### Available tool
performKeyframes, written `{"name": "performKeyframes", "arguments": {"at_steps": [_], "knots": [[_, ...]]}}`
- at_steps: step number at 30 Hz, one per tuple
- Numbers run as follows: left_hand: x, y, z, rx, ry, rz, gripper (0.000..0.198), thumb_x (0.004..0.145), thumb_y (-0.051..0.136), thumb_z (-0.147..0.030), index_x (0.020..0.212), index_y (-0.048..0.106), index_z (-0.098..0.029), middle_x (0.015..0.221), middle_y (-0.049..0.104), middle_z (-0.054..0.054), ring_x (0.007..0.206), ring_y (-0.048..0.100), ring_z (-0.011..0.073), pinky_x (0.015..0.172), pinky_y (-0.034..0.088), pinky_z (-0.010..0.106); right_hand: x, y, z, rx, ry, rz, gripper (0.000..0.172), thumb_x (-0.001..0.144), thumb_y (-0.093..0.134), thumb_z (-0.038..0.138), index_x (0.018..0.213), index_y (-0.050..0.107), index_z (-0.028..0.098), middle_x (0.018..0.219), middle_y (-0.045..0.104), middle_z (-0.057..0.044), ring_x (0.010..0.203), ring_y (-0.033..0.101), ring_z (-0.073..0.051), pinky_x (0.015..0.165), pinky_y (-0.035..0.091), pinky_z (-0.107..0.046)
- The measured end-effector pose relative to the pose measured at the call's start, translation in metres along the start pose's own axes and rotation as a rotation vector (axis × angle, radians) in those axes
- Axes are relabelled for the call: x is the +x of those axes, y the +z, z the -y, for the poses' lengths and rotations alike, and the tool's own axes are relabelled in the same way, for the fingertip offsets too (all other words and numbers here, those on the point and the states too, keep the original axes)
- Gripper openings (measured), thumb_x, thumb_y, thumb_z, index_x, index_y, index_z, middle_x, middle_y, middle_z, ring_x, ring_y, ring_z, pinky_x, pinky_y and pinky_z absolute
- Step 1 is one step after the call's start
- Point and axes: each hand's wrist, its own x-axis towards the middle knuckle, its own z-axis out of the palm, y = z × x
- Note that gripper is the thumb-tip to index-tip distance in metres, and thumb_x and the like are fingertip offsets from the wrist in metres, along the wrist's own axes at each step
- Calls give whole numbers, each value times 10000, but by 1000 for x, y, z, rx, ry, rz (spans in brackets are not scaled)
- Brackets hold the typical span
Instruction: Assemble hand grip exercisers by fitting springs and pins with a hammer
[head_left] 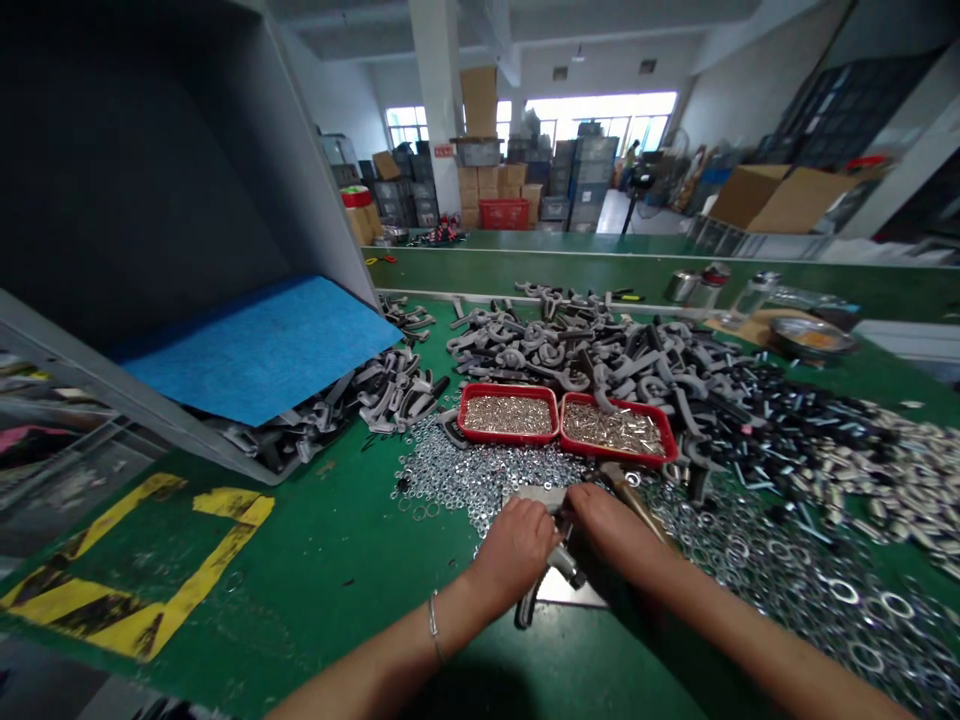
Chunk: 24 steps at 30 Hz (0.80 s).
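Observation:
My left hand [517,540] is closed around a grey and black clamp-like part [564,563], which sticks out below the fingers over a flat metal plate [577,592]. My right hand [601,515] is closed at the upper end of the same part, its fingertips pinched together; anything small between them is hidden. Just beyond the right hand lies a hammer-like tool [636,498] with a brownish handle. Two red trays of small metal pins, the left tray [510,437] and the right tray [619,459], stand side by side beyond my hands.
Loose washers [480,480] surround the plate. Grey clamp-like parts [555,345] are heaped behind the trays, with black pieces [780,410] and pale cylinders [892,460] to the right. A grey bin with a blue sheet [262,350] stands left, beyond yellow floor-style tape [112,608].

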Motion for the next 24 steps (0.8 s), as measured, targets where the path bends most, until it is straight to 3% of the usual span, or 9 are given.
{"name": "performKeyframes", "arguments": {"at_steps": [7,13,24], "knots": [[1,1,1,3,34,7,272,1007,436,-274,856,622,-145,807,611,72,787,576,253,736,442,386,-13,15,-8,53,-21,-77,121,944,477,172,851,553,180,921,623,-100,870,570,-245,800,453,-364],[2,3,1,-34,-3,-7,258,992,487,-293,839,624,-137,816,625,80,812,595,260,762,441,388,-17,5,-15,186,122,-144,204,985,409,274,864,555,199,860,645,-59,805,603,-206,755,479,-324],[-1,7,2,-100,-50,-6,241,987,495,-292,868,639,-140,844,638,92,827,604,270,778,454,403,-16,11,-16,212,148,-92,201,962,439,289,824,555,201,822,659,-55,760,621,-206,712,467,-309]]}}
